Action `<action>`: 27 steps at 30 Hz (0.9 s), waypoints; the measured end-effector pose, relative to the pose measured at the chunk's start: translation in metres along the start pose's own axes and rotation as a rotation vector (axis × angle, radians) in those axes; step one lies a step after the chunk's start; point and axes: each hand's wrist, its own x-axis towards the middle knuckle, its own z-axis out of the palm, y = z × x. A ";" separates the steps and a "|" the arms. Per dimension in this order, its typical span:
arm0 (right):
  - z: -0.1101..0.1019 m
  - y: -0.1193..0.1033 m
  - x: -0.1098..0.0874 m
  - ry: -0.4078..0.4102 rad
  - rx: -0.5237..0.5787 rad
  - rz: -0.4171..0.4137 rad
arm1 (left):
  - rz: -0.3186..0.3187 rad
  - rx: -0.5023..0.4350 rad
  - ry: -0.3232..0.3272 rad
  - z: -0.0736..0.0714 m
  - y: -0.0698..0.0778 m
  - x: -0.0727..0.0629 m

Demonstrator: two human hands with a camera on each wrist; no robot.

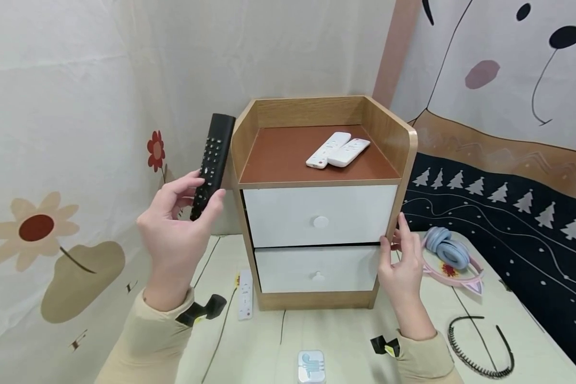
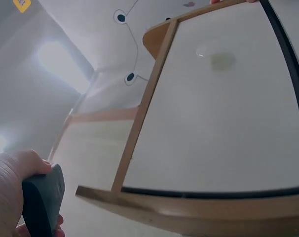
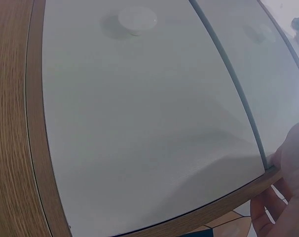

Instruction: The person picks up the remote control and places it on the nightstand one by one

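In the head view my left hand (image 1: 175,221) holds a black remote control (image 1: 213,160) upright, buttons showing, beside the top left of a small wooden drawer cabinet (image 1: 317,301). The left wrist view catches the end of that remote (image 2: 45,200) between thumb and fingers. My right hand (image 1: 403,266) grips the cabinet's right side edge, thumb at the front and fingers round the side. Two white remotes (image 1: 328,150) lie overlapping on the brown top shelf (image 1: 278,160). Both white drawers, the upper drawer (image 1: 283,218) and the lower drawer (image 1: 288,272), are closed.
A white remote (image 1: 245,294) lies on the table left of the cabinet. In front sits a small clear case with earphones (image 1: 311,367). To the right are blue-and-pink cat-ear headphones (image 1: 448,250) and a black headband (image 1: 461,352). Printed cloth (image 1: 182,64) hangs behind.
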 end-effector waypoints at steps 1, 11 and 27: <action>0.000 0.000 0.000 0.000 0.000 0.000 | 0.028 -0.006 -0.005 0.003 0.002 0.001; 0.000 0.000 -0.001 -0.015 -0.006 0.017 | 0.346 0.215 -0.208 0.032 0.019 0.006; 0.000 0.001 0.000 -0.017 0.001 0.026 | 0.364 0.459 -0.356 0.071 0.021 0.014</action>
